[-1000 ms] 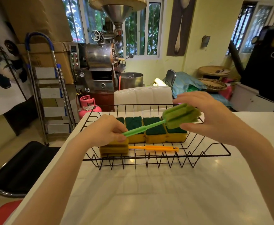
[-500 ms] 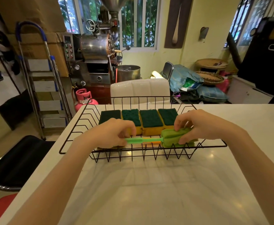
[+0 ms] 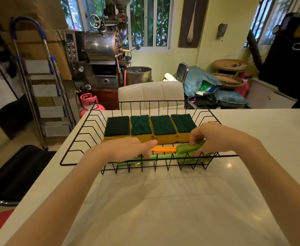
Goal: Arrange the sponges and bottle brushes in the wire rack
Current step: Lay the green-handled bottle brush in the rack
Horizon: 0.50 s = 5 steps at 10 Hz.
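Forearms of mine crossed the white table point(image 3: 163, 210) toward the wire rack point(image 3: 71, 150), whose near rail cut across what I held. My left hand point(image 3: 126, 150) lay over the thin handle of the green bottle brush point(image 3: 188, 153), fingertips pressing down on it, though the palm hid how far the fingers wrapped, so I could not tell whether they closed round it. My right hand point(image 3: 215, 137) pinched the brush's green sponge head between thumb and fingers, low against the rack's front right corner; the head's far end was covered by that hand. Just behind the green handle lay the orange bottle brush point(image 3: 163, 149), only a short stretch of its handle showing between my hands, its head out of sight. Farther back, four sponges point(image 3: 162, 128) sat side by side in a row, dark green scrub faces up, yellow bodies below, touching one another. Beyond the rack stood a white chair back point(image 3: 151, 95).
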{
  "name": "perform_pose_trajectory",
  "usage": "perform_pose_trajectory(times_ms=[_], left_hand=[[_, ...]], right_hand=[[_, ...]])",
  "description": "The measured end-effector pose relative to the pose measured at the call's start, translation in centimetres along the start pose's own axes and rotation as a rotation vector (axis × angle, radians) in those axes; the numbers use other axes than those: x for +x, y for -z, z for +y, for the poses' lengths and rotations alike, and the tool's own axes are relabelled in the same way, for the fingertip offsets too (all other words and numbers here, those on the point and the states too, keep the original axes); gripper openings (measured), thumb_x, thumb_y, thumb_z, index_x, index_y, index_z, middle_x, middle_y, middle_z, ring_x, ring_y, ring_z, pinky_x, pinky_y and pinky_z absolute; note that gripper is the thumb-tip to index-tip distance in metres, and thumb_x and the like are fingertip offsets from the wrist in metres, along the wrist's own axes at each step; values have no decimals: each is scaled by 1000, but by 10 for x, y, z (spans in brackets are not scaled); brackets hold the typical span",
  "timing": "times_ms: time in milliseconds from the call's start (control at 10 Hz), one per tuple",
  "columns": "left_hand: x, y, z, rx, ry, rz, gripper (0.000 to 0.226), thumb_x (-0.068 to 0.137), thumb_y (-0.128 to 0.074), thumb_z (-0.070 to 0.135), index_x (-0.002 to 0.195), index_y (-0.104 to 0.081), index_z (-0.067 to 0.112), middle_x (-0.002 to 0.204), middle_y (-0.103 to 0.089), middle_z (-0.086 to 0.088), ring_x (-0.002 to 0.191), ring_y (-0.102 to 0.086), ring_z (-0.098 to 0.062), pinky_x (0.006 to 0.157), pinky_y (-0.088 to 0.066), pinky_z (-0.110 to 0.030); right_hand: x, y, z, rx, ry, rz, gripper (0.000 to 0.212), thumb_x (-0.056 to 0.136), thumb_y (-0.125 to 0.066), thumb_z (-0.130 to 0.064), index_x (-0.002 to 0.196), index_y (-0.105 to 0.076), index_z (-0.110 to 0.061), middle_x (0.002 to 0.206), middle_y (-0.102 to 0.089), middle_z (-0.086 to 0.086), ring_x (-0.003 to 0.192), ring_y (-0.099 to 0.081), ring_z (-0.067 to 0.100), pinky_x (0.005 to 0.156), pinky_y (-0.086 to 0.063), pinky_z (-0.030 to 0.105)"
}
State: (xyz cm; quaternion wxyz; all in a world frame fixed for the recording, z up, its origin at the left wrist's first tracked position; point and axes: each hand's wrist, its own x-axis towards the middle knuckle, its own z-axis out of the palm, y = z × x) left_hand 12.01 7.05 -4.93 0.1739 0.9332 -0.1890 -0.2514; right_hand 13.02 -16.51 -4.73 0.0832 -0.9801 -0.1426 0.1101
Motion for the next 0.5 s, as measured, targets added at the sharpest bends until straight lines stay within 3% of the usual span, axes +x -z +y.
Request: perform_pose_trajectory(times_ms=[100, 200, 300, 400, 500], left_hand=[[-2, 1, 0, -15, 17, -1, 83, 76, -6, 64, 118, -61, 20, 143, -43, -2, 129, -39, -19, 115, -21, -40], [-1, 0, -1, -7, 15, 2, 78, 82, -7, 61, 119, -61, 19, 143, -42, -4, 129, -39, -20, 115, -21, -41], [0, 2, -3, -35, 10, -22, 78, 80, -9, 62, 120, -60, 19, 143, -42, -4, 129, -40, -21, 115, -23, -42], [0, 7, -11, -74, -21, -32, 84, 70, -12, 67, 120, -60, 19, 138, -50, -5, 125, -46, -22, 114, -27, -42], [-5, 13, -12, -133, -65, 10, 77, 75, -18, 64, 119, -60, 17, 136, -53, -5, 123, -49, -21, 113, -30, -40]], right_hand=[[-1, 0, -1, 13, -24, -35, 21, 75, -73, -29, 91, -59, -25, 102, -59, -1, 104, -56, 20, 81, -41, 25], [0, -1, -2, 14, -40, -77, 22, 77, -69, -34, 90, -53, -26, 104, -59, -2, 100, -55, 18, 82, -43, 26], [-1, 1, -3, 46, -47, -83, 28, 78, -67, -39, 97, -53, -25, 115, -61, 2, 104, -56, 21, 90, -47, 33], [-4, 5, 0, 140, -58, -82, 45, 78, -66, -42, 117, -51, -24, 127, -56, -1, 115, -52, 19, 97, -43, 33], [-19, 21, -2, 178, -17, 74, 48, 80, -64, -41, 124, -50, -27, 131, -53, -5, 118, -49, 12, 91, -38, 26]])
